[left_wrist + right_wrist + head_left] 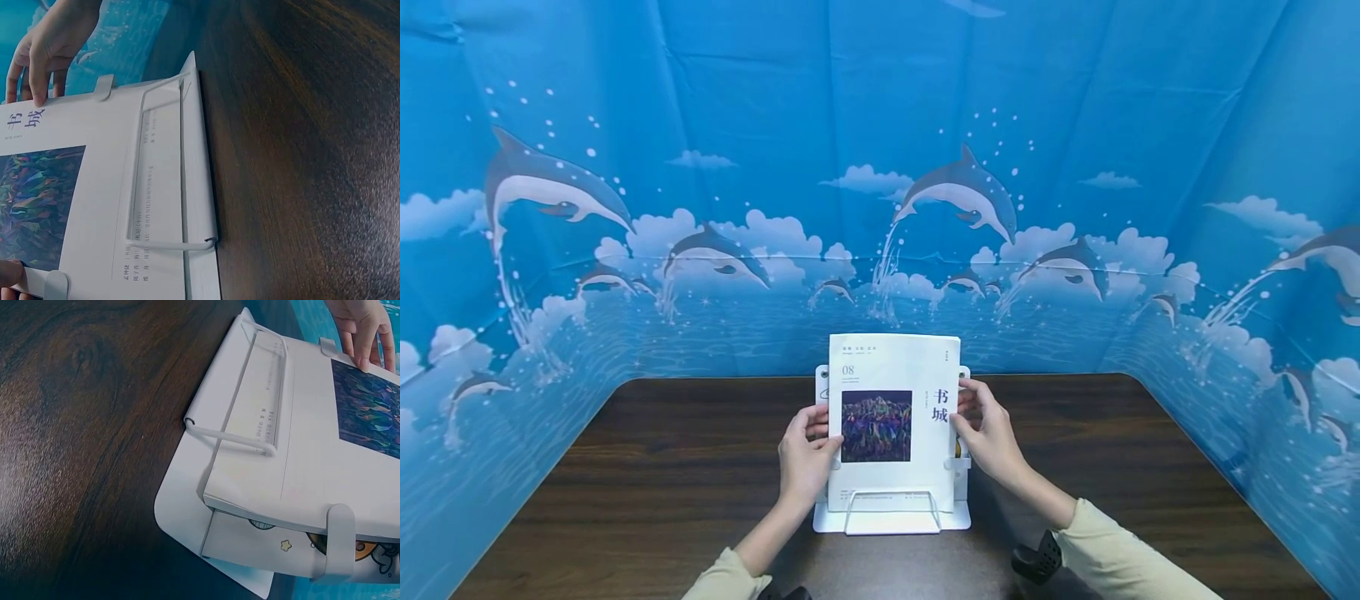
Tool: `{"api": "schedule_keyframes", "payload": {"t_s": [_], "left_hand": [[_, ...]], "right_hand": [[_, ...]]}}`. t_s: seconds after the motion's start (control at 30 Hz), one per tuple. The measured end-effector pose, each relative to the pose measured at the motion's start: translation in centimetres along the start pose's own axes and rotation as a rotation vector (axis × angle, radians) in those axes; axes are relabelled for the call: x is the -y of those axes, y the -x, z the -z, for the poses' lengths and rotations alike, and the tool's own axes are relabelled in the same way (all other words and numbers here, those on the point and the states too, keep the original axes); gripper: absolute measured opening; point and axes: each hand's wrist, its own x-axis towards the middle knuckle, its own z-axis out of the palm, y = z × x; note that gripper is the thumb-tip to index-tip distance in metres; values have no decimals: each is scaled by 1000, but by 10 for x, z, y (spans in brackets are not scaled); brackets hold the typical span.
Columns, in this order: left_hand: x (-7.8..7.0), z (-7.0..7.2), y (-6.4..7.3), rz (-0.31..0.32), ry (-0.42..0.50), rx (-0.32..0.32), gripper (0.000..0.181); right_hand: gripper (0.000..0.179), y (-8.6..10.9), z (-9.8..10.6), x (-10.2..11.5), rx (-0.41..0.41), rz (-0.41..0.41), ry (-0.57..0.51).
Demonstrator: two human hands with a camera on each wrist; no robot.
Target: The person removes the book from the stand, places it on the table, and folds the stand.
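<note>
A white magazine (887,367) with a dark, colourful cover picture stands upright on a white book stand (827,518). My left hand (803,458) holds its left edge, thumb on the cover and fingers toward the back. At the right edge, my right hand (996,433) pinches it the same way, a little higher. Across the lower cover runs the stand's white wire holder (134,169). Side clips, such as this white clip (339,537), overlap the cover edges. Behind the magazine, the stand's back panel (269,544) shows a cartoon print.
The stand rests on a dark wood-grain table (662,475). Around the table's back and sides hangs a blue dolphin-print curtain (880,167). A black wrist device (1037,558) sits by the right sleeve (1120,550).
</note>
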Motion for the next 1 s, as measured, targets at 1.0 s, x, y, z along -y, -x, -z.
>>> {"api": "schedule_keyframes", "payload": {"t_s": [1.0], "left_hand": [[-16, -1, -13, -59, 25, -43, 40]], "right_hand": [[46, -16, -4, -26, -30, 130, -37]]}}
